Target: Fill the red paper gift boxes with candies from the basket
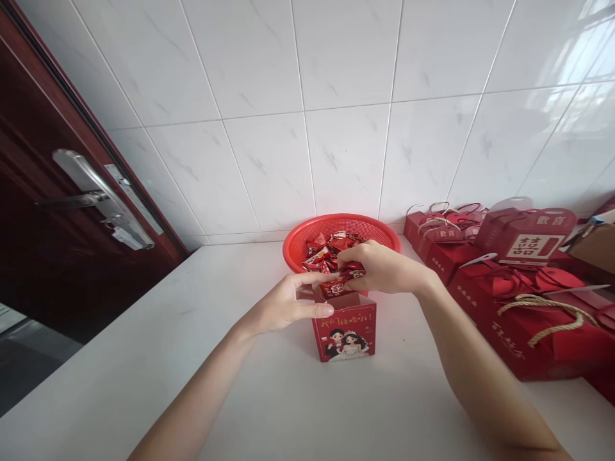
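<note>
A small red gift box [344,333] printed with a cartoon wedding couple stands upright on the white table, its top open. My left hand [293,301] grips it at the upper left, thumb on the front edge and fingers reaching over the back of the opening. Over the box's mouth, my right hand [379,267] is closed on red wrapped candies [336,286], its fingertips pointing left and down. How many candies it holds cannot be made out. Just behind the box sits a red plastic basket [291,246] with several wrapped candies [340,242] inside.
Several red gift boxes with rope handles [523,333] crowd the right side of the table [230,397]. Part of a brown cardboard box [596,246] shows at the far right. A tiled wall [346,147] runs along the back, and a dark wooden door [43,256] is on the left.
</note>
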The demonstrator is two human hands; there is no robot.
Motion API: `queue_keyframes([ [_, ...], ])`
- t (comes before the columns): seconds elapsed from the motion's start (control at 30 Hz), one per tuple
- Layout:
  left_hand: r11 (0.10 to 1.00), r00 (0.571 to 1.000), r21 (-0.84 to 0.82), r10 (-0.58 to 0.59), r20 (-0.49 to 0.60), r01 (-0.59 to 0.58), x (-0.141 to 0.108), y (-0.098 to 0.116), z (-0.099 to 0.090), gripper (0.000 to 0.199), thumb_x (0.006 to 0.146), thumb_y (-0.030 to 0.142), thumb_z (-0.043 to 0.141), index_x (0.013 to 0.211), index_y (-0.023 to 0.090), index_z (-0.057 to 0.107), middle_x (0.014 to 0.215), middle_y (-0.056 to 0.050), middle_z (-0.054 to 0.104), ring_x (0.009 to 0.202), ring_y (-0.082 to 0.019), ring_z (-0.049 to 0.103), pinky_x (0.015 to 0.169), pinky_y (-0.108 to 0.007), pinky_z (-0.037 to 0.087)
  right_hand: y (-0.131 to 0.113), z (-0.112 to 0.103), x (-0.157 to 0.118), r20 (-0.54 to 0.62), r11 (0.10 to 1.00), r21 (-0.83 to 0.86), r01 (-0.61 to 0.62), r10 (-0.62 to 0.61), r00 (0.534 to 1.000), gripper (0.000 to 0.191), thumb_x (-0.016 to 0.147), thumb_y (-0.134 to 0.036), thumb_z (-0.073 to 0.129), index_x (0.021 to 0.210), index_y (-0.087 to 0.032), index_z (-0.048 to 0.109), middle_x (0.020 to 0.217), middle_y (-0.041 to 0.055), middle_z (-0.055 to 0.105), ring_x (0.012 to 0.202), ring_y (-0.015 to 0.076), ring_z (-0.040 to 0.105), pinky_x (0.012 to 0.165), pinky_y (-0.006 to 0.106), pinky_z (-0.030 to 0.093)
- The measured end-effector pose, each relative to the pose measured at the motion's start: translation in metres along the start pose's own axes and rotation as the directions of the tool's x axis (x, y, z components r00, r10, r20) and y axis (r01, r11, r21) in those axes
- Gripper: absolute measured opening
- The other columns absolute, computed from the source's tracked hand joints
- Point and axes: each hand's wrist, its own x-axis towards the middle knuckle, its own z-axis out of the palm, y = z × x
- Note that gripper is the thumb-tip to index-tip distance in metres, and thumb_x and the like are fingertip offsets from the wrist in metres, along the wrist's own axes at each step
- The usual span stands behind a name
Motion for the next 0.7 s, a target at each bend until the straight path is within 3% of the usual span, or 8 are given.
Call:
queue_keyframes([
  [0.2,1.000,1.000,0.000,0.011,0.001,-0.011,-0.001,0.001,0.000,0.058,0.075,0.034,0.081,0.131,0.025,0.065,0.136,-0.008,0.065,0.116,-0.028,0.063,0.101,-0.043,0.050,-0.002,0.000,-0.002,0.015,1.000,-0.003,-0.019,0.019,1.000,0.020,0.079,-0.016,0.068,0.068,-0.019,0.052,0.063,-0.0025,0.053,0.057,0.0116,0.043,0.053,0.027,0.026],
  [0.33,0.999,0.999,-0.013,0.039,0.020,-0.038,-0.002,0.004,0.002,0.052,0.078,0.033,0.078,0.128,0.026,0.067,0.135,-0.007,0.065,0.100,-0.023,0.069,0.092,-0.039,0.056,0.001,-0.004,-0.005,-0.084,0.971,0.222,0.085,-0.068,0.994,0.018,0.082,-0.027,0.071,0.073,-0.018,0.058,0.067,-0.0019,0.056,0.057,0.0107,0.045,0.053,0.026,0.030],
  [0.4,0.999,0.999,-0.005,0.033,0.003,-0.033,-0.003,0.004,0.002,0.050,0.077,0.033,0.079,0.126,0.025,0.068,0.137,-0.007,0.064,0.097,-0.021,0.069,0.091,-0.037,0.057,0.001,-0.005,-0.006,-0.133,0.913,0.389,0.122,-0.075,0.988,0.019,0.086,-0.034,0.068,0.079,-0.018,0.062,0.068,-0.0015,0.057,0.058,0.0111,0.047,0.052,0.025,0.033],
  [0.53,0.999,0.999,0.023,0.039,-0.024,-0.039,-0.002,0.002,0.003,0.049,0.077,0.035,0.079,0.123,0.024,0.069,0.139,-0.008,0.062,0.102,-0.023,0.069,0.092,-0.038,0.056,-0.004,-0.001,-0.003,-0.218,0.716,0.677,0.173,-0.029,0.975,0.030,0.087,-0.047,0.068,0.083,-0.018,0.062,0.064,-0.0028,0.054,0.055,0.0107,0.047,0.050,0.025,0.037],
  [0.7,0.961,0.954,0.113,0.268,-0.132,-0.254,-0.001,0.003,0.013,0.030,0.082,0.034,0.075,0.109,0.022,0.074,0.121,-0.008,0.072,0.121,-0.028,0.061,0.102,-0.039,0.050,-0.016,0.012,0.007,-0.389,0.560,0.765,0.318,0.007,0.921,0.033,0.086,-0.049,0.070,0.079,-0.018,0.061,0.066,-0.0024,0.054,0.058,0.0103,0.047,0.053,0.024,0.039],
])
